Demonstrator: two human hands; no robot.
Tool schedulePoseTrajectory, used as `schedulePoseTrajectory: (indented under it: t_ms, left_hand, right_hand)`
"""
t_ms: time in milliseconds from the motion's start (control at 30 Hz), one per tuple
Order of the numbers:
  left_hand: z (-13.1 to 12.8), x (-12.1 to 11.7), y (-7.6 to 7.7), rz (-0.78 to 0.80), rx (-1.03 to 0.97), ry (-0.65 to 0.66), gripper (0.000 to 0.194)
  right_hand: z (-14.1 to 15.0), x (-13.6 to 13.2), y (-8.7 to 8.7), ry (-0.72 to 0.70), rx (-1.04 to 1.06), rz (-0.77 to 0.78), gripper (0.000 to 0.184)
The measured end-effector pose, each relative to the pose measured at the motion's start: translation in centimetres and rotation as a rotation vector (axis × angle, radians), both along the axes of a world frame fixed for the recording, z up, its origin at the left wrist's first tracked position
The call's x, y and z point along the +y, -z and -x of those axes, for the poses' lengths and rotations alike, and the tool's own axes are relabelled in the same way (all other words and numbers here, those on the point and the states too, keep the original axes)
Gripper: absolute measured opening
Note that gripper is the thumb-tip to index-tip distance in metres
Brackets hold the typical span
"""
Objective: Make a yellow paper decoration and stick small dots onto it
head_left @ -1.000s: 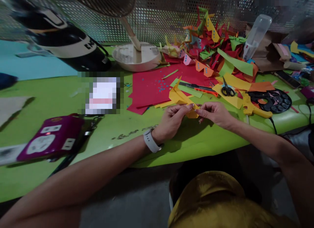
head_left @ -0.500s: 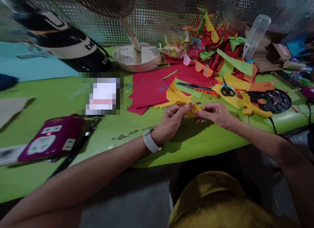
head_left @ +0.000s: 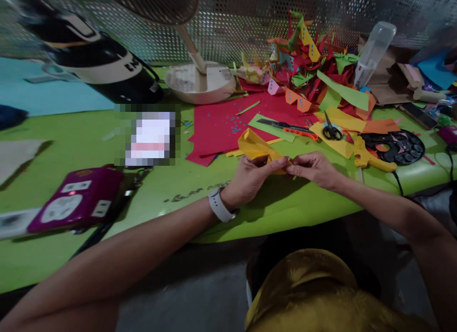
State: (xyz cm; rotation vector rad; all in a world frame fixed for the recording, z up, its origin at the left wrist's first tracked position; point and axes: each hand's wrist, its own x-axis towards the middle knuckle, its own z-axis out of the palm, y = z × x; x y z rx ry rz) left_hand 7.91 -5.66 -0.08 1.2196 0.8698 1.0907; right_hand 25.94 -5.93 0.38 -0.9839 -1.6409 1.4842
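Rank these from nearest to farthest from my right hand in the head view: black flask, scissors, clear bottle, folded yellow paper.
1. Folded yellow paper: pinched by the right hand.
2. Scissors: just beyond that hand, slightly to its right.
3. Clear bottle: farther back, on the right.
4. Black flask: far off at the left.

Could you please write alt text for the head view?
A person's left hand and right hand hold a folded yellow paper over a green table. Beyond lie red paper, a cutter, black scissors and a heap of colourful paper pieces.
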Motion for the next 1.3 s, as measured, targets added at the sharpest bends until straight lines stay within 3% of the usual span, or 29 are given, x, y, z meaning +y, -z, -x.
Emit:
schedulePoseTrajectory:
  t_ms: [167, 600, 800, 933, 1067, 1300]
  left_hand:
    - [-0.1, 0.2, 0.3, 0.044, -0.061, 0.022, 0.023]
    - [-0.2, 0.5, 0.6, 0.056, -0.075, -0.133, 0.016]
    - [-0.3, 0.6, 0.5, 0.061, -0.08, -0.144, 0.011]
    - [-0.1, 0.7, 0.7, 0.041, -0.069, -0.12, 0.017]
    - [0.2, 0.8, 0.6, 0.05, -0.055, -0.034, 0.035]
    - [0.6, 1.3, 0.4, 0.074, -0.073, -0.124, 0.037]
  right_hand:
    - [0.1, 0.0, -0.3, -0.001, -0.057, -0.022, 0.041]
    - [0.1, 0.0, -0.6, 0.017, 0.015, 0.077, 0.036]
    - [0.0, 0.0, -0.9, 0.015, 0.032, 0.086, 0.036]
    - [0.0, 0.2, -0.6, 0.044, 0.039, 0.085, 0.039]
    - [-0.4, 0.5, -0.3, 0.098, 0.049, 0.065, 0.043]
    - [-1.2, 0.7, -0.7, 0.111, 0.025, 0.026, 0.042]
